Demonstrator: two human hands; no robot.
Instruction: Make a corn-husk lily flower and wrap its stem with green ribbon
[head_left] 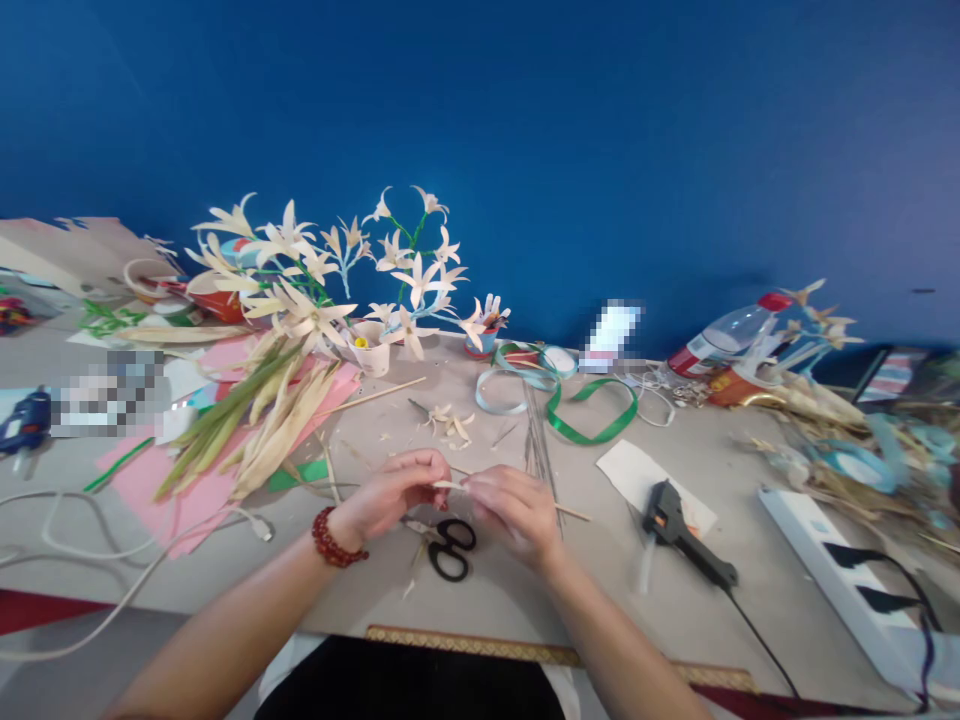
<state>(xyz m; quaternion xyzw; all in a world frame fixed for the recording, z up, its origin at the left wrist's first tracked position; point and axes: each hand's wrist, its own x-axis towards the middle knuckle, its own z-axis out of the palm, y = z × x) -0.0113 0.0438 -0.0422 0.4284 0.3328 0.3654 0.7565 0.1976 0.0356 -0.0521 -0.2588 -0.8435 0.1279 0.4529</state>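
Observation:
Both hands meet just above the table's near middle. My left hand [394, 492], with a red bead bracelet on its wrist, pinches one end of a thin pale stick [452, 486]. My right hand [510, 508] is closed round the same stick, whose far end pokes out to the right. Black-handled scissors [448, 548] lie on the table right under my hands. A small pale leaf flower [448, 420] lies just beyond them.
Pale leaf flowers [315, 270] on green stems stand at the back left, above a pile of leaf strips [262, 425] on pink paper. Green ribbon [592, 410], thin wires [536, 440], a black glue gun [686, 535] and a white power strip [840, 575] lie to the right.

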